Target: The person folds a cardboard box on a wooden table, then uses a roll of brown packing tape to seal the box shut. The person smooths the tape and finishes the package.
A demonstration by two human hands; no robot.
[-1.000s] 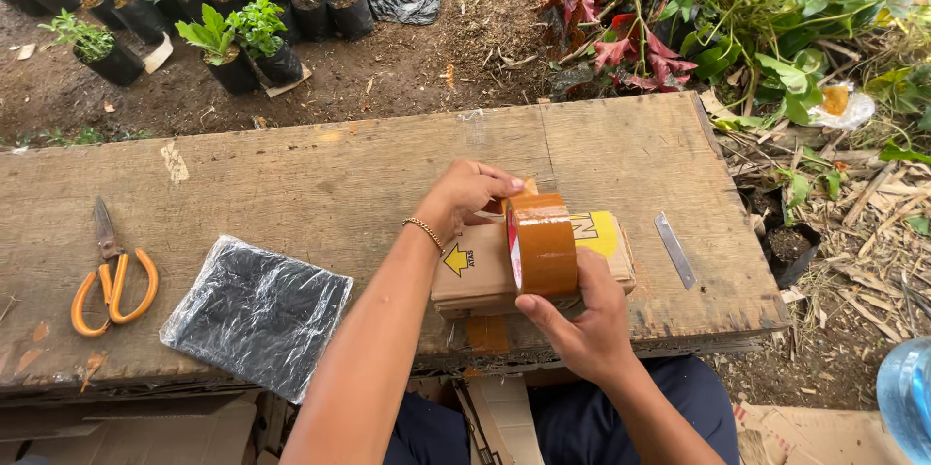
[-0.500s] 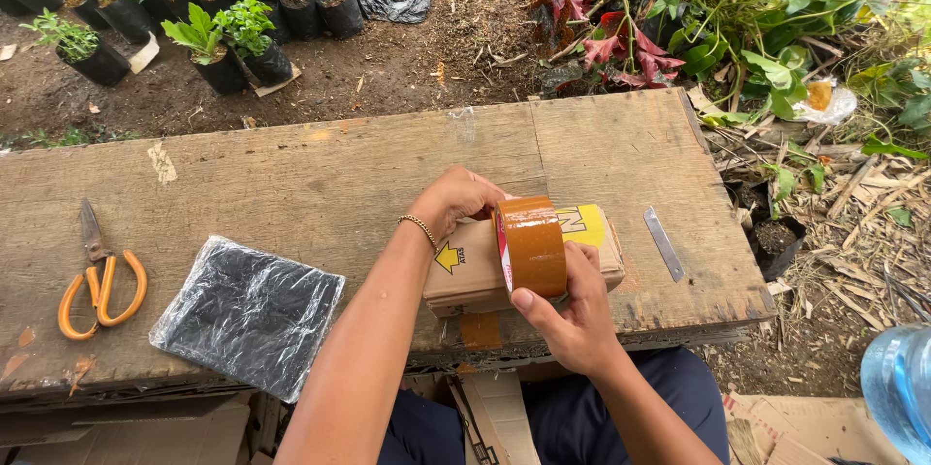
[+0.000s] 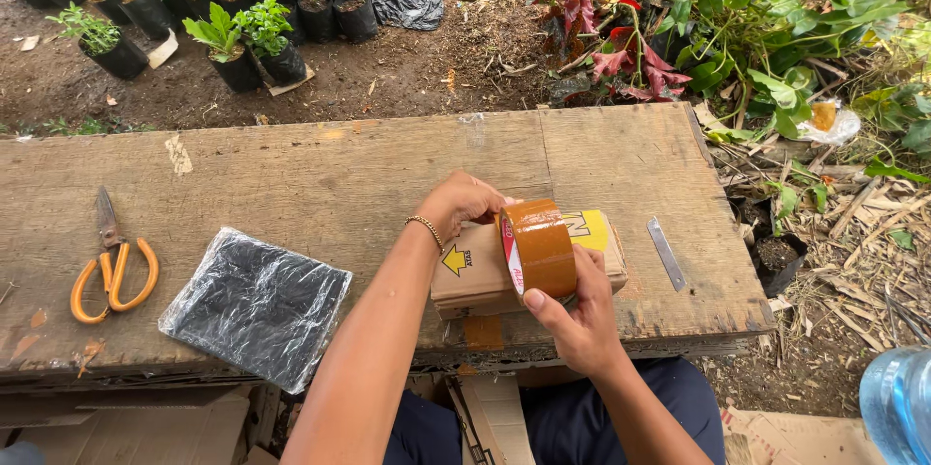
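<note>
You are in the middle of taping the flat cardboard box (image 3: pixel 485 271), which lies at the near edge of the wooden counter (image 3: pixel 320 174). Your right hand (image 3: pixel 577 320) has its fingers clamped round the brown tape roll (image 3: pixel 538 250), standing on edge on the box. Your left hand (image 3: pixel 464 205) presses the box's far side, fingers curled together. Next, I judge, draw the roll along the box, keeping it pinned.

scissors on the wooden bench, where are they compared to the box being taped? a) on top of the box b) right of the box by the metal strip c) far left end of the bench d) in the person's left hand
c: the orange-handled scissors lie at the left end of the wooden bench, past the black plastic packet, well apart from the cardboard box.
</note>
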